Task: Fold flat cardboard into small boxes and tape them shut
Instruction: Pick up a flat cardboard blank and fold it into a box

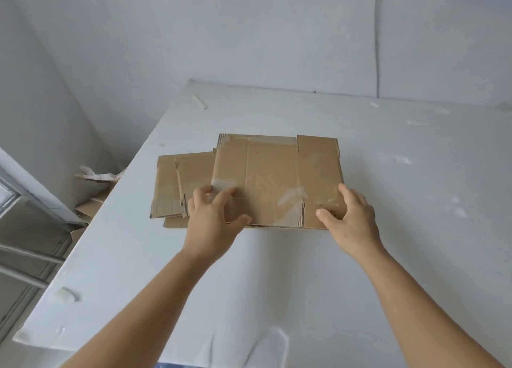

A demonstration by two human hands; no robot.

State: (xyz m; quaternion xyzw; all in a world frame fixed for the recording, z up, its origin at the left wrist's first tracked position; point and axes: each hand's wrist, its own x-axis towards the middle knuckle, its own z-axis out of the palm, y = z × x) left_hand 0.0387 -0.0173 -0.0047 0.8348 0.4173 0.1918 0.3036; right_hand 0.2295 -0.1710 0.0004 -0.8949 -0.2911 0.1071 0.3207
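Observation:
A flat brown cardboard sheet [273, 179] with creases and old clear tape lies on top of a small stack in the middle of the white table [277, 284]. A second flat cardboard sheet [177, 184] sticks out from under it on the left. My left hand [213, 218] grips the top sheet's near left corner, fingers on top and thumb at the near edge. My right hand [350, 218] holds its near right corner the same way. The sheet's near edge looks slightly raised off the stack.
Bits of tape are stuck on the table: a strip [200, 101] at the far left, a curled piece [66, 294] near the left edge, and smears at the right. Cardboard scraps [94, 198] lie on the floor left of the table. White walls stand behind.

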